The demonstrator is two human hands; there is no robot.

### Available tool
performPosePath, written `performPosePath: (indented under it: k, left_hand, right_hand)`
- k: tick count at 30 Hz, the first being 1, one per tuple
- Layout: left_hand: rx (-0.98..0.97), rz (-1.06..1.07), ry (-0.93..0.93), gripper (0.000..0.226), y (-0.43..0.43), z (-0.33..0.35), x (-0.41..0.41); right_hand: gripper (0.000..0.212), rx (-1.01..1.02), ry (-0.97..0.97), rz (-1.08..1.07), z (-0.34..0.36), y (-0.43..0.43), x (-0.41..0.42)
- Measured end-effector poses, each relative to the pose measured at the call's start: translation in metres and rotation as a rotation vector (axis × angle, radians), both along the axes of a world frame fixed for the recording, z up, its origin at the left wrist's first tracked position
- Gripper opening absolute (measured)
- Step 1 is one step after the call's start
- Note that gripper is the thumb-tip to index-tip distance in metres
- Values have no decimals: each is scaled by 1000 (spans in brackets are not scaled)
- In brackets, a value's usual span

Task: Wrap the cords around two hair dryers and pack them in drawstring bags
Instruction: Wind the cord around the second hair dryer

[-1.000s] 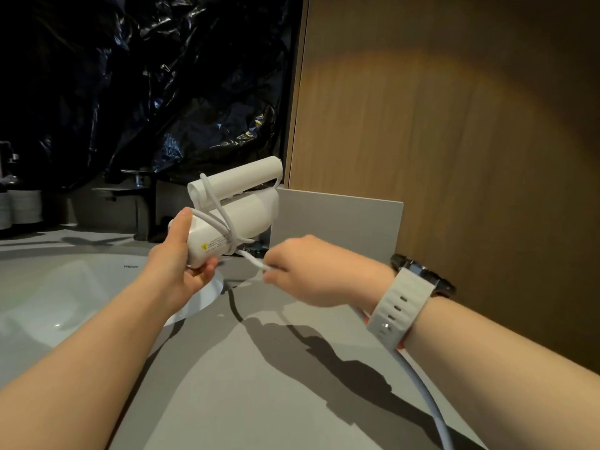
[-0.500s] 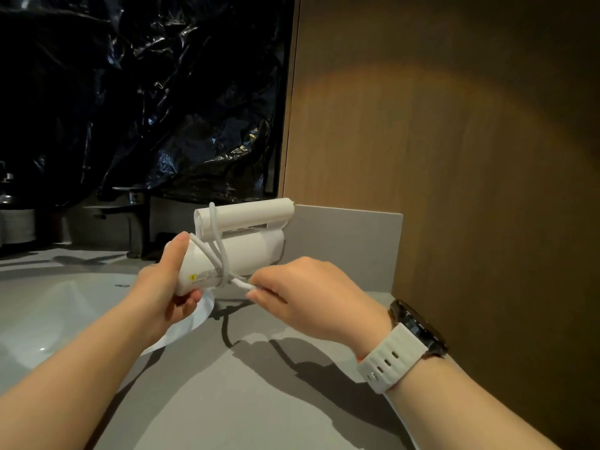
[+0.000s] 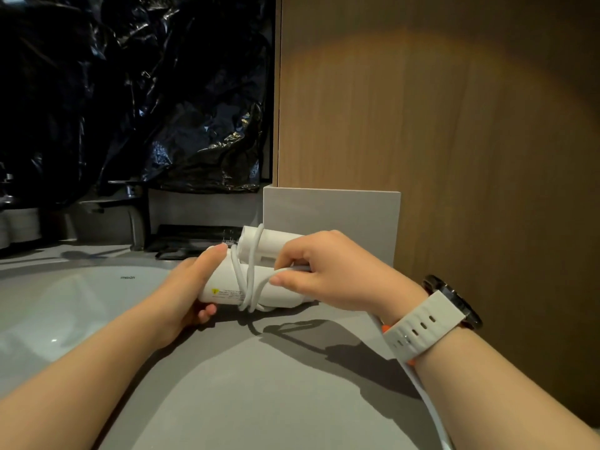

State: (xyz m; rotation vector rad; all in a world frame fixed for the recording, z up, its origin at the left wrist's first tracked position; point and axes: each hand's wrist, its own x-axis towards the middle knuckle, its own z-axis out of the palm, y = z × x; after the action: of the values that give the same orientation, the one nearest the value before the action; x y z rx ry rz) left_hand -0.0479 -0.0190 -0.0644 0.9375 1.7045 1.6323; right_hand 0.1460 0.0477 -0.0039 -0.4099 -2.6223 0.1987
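Dryer (image 3: pixel 224 282), handle folded, was held just above the tabletop (image 3: pixel 259 384) beside the sink (image 3: pixel 65 303); left hand (image 3: pixel 185 287) fingers (image 3: pixel 206 314) clenched on one end. Right hand (image 3: pixel 334 277) pinched the cord (image 3: pixel 250 274), wrapped maybe three turns round it.

Two hands show, one left hand (image 3: pixel 186 287) and one right hand (image 3: pixel 334 277), with one dryer (image 3: pixel 224 282) and one cord (image 3: pixel 250 277) at centre, one watch (image 3: pixel 451 302) at 4 o'clock, one sink (image 3: pixel 65 303) at 9 o'clock and one tap (image 3: pixel 133 211) at 10 o'clock.
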Motion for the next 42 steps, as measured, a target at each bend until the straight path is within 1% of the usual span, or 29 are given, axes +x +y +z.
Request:
performPosePath:
  k: [3, 6, 9, 13, 15, 18, 19, 20, 22, 25, 26, 27, 29, 31, 33, 36, 40, 42]
  left_hand:
    - [-11, -4, 22, 50, -1, 1, 0]
    - [-18, 12, 83, 39, -1, 3, 1]
    - [-21, 48, 189, 26, -1, 5, 3]
    - [8, -16, 309, 19, -5, 8, 9]
    - [-2, -47, 346, 15, -7, 10, 10]
    - [-28, -76, 394, 12, -7, 9, 8]
    - [-27, -84, 408, 12, -7, 9, 7]
    - [-20, -100, 421, 13, -7, 10, 6]
    - [13, -158, 454, 26, -7, 11, 6]
    - [69, -306, 556, 43, -10, 15, 13]
    - [74, -327, 600, 49, -11, 15, 14]
    - [60, -314, 668, 55, -10, 14, 15]
    - [16, -216, 834, 69, -6, 9, 16]
    - [28, -93, 929, 78, 0, 5, 19]
    - [95, -11, 971, 74, 5, 1, 21]
    - [139, 2, 995, 68, 7, 0, 18]
    - [137, 6, 986, 67, 8, 1, 13]
    - [119, 22, 996, 69, 8, 1, 9]
  right_hand:
    - [25, 47, 22, -70, 0, 6, 3]
    - [32, 150, 47, -129, -1, 8, 5]
    - [39, 265, 121, -141, -2, 8, 7]
    - [46, 365, 251, -109, -7, 17, 6]
    - [44, 328, 283, -93, -9, 20, 5]
    - [39, 137, 239, -75, -12, 23, 5]
    - [39, 112, 231, -76, -13, 24, 5]
    - [41, 108, 226, -79, -13, 24, 5]
    - [42, 131, 214, -87, -14, 23, 4]
    - [42, 151, 214, -97, -13, 21, 4]
    - [43, 153, 207, -104, -12, 20, 4]
    - [43, 154, 196, -112, -12, 19, 4]
    - [42, 161, 182, -125, -12, 18, 3]
    - [42, 165, 180, -137, -11, 17, 3]
    - [40, 155, 157, -157, -10, 15, 2]
    - [37, 91, 88, -190, -5, 12, -1]
    - [17, -66, -45, -153, 4, 7, 6]
    - [13, -142, -105, -148, 8, 7, 15]
